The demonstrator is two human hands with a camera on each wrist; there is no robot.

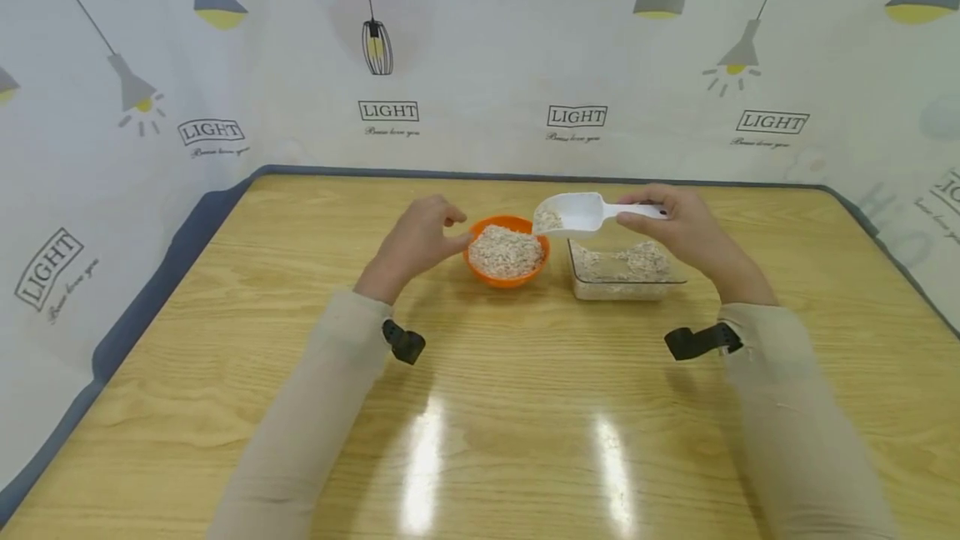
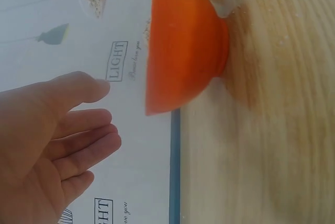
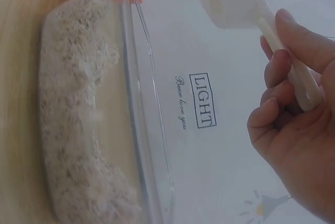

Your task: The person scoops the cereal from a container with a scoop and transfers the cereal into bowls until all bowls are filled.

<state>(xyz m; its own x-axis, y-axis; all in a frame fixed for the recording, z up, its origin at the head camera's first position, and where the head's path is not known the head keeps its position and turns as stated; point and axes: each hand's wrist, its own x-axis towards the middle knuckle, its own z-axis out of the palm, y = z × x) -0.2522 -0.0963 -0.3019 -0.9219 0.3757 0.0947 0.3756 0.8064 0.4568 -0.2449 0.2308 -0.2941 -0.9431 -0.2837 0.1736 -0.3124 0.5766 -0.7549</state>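
My right hand (image 1: 671,219) grips the handle of a white scoop (image 1: 583,213), fingers curled round it in the right wrist view. Some oat flakes (image 1: 549,220) lie at the scoop's lip, which is raised beside the right rim of an orange bowl (image 1: 507,280). That bowl is heaped with oat flakes (image 1: 506,251). On its left side my left hand (image 1: 423,236) hovers near the rim with relaxed, slightly bent fingers; a gap shows between it and the bowl in the left wrist view. Below the scoop and right hand stands a clear rectangular container (image 1: 622,290) partly filled with oats (image 3: 78,103).
All of this stands on a wooden table (image 1: 517,407) with glossy reflections near the front. A white backdrop (image 1: 480,48) printed with lamps and lettering rises behind the far edge and along the sides. Black straps (image 1: 697,342) circle both wrists.
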